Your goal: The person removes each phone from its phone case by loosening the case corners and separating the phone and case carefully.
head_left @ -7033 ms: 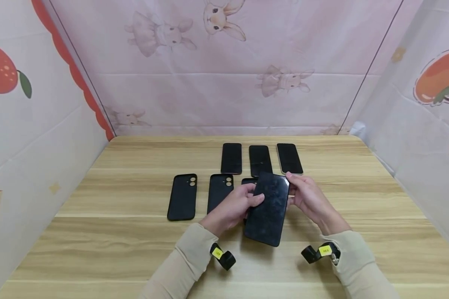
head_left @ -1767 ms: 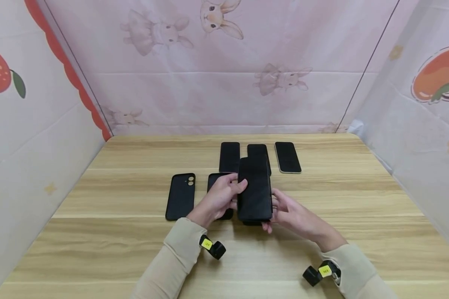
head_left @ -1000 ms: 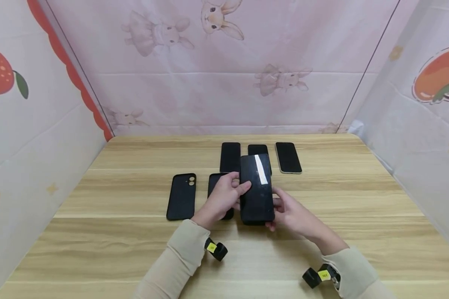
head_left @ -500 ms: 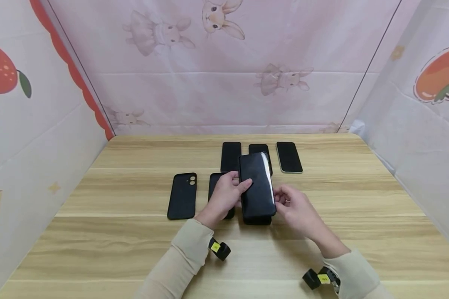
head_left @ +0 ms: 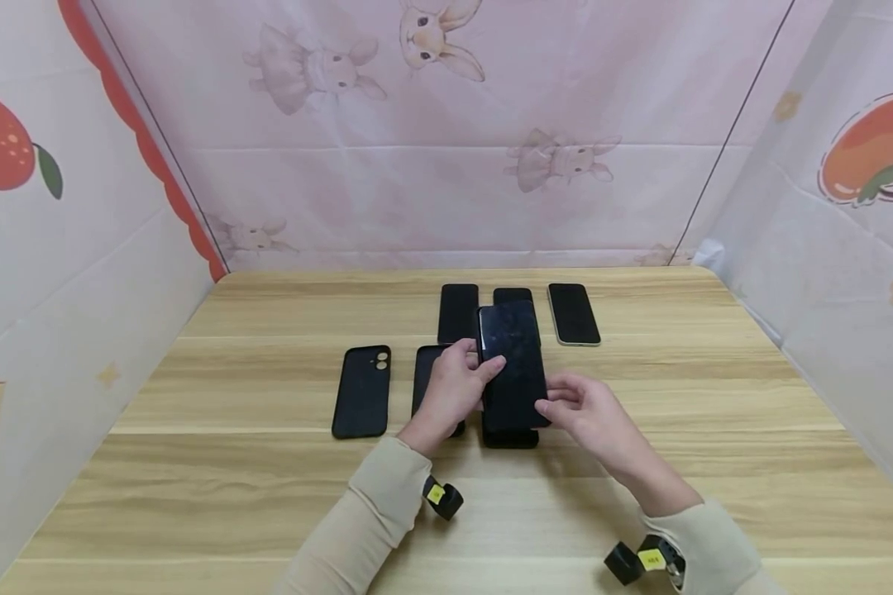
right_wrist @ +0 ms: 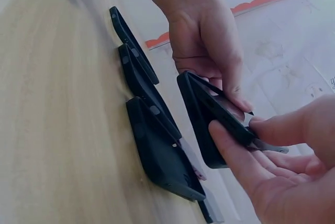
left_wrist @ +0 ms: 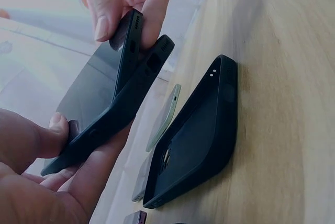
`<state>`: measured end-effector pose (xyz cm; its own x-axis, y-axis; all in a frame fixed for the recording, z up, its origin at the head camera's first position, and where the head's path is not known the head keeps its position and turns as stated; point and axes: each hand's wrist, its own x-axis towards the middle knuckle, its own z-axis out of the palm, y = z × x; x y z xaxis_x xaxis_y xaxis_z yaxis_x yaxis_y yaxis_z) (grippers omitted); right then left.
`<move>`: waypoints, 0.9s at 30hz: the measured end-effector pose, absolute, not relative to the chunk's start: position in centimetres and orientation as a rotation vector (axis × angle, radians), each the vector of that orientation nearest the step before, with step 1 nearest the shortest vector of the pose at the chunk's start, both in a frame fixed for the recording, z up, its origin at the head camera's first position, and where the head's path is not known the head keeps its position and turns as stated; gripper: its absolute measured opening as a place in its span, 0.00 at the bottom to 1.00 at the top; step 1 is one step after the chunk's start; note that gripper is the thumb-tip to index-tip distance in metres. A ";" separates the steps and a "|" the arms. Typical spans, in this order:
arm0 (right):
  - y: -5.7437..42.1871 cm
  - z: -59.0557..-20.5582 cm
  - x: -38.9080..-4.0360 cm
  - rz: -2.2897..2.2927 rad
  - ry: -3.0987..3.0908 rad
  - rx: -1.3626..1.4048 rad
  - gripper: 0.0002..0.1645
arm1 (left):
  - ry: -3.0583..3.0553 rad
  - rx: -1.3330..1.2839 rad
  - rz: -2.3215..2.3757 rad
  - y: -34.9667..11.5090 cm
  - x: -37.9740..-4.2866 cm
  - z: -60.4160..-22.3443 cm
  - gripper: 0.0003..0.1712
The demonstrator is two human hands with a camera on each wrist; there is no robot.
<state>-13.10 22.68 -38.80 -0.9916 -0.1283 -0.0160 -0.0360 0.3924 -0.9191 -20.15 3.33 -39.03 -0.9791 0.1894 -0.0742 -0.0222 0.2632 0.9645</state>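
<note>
Between my hands is a black phone (head_left: 517,351) with its dark screen up, tilted above the table. One end of it sits inside a black phone case (left_wrist: 140,89); in the left wrist view the end with the charging port stands out of the case at an angle. My left hand (head_left: 452,387) grips phone and case together at the left edge, thumb on the screen. My right hand (head_left: 588,413) pinches the phone's near right corner, thumb on top, and one fingertip reaches between phone and case. Another black case (head_left: 509,440) lies right below, mostly covered.
Two more empty black cases lie to the left, the outer case (head_left: 360,392) and an inner case (head_left: 426,368) partly behind my left hand. Behind stand in a row a left phone (head_left: 458,314), a half-covered middle phone (head_left: 512,294) and a right phone (head_left: 574,314) with a pale edge.
Since the oldest frame, the phone has moved back from my body. Lately my right hand has shifted from under the near end to pinching the near right corner, uncovering more of the case below.
</note>
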 end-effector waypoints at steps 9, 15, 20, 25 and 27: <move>23.4 -39.1 -13.4 -1.727 2.514 -0.066 0.27 | 2.264 0.149 1.809 3.6 -20.1 -38.8 0.40; 24.4 -39.2 -13.4 -1.813 2.431 -0.090 0.26 | 2.230 0.178 1.800 4.0 -20.3 -38.6 0.40; 25.1 -39.2 -13.2 -1.865 2.361 -0.077 0.25 | 2.152 0.217 1.794 4.2 -20.5 -38.6 0.38; 25.6 -39.0 -13.0 -1.880 2.348 -0.078 0.26 | 2.125 0.257 1.788 4.4 -20.4 -38.4 0.34; 25.8 -38.9 -13.0 -1.872 2.361 -0.080 0.27 | 2.136 0.259 1.773 4.4 -20.4 -38.3 0.35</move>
